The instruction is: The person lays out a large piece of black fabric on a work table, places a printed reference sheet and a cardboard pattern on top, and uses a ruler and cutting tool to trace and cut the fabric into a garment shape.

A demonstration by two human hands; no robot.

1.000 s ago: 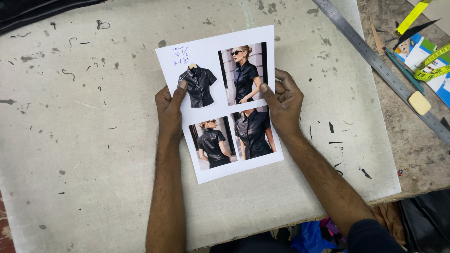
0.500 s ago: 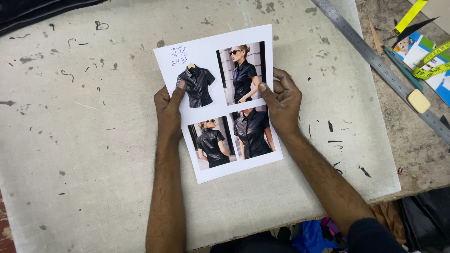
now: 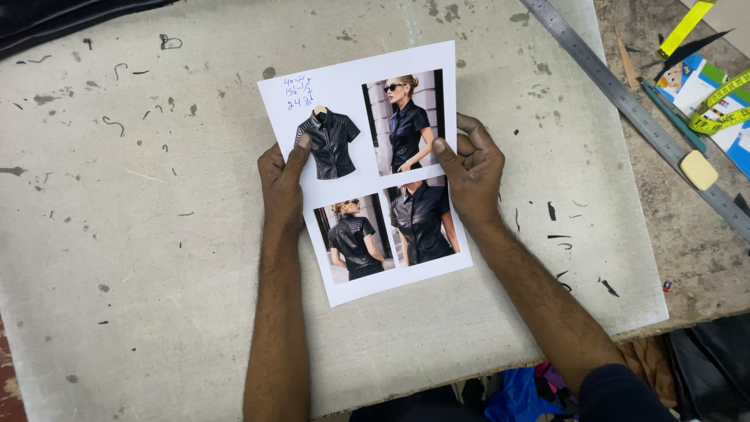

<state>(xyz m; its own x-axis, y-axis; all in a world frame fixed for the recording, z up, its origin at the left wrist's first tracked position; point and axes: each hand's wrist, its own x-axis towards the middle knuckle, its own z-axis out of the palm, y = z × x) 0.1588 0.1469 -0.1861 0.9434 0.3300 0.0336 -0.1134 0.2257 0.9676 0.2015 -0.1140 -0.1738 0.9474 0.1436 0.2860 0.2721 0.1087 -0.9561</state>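
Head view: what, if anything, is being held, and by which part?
A printed sheet of shirt photos, gripped at both side edges: left hand on its left edge, right hand on its right.

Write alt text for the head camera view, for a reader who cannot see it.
Two hands, left hand and right hand, hold a white printed sheet showing four photos of a black short-sleeved shirt, over a pale, scuffed worktable. A long metal ruler and yellow tape measure lie at the right.
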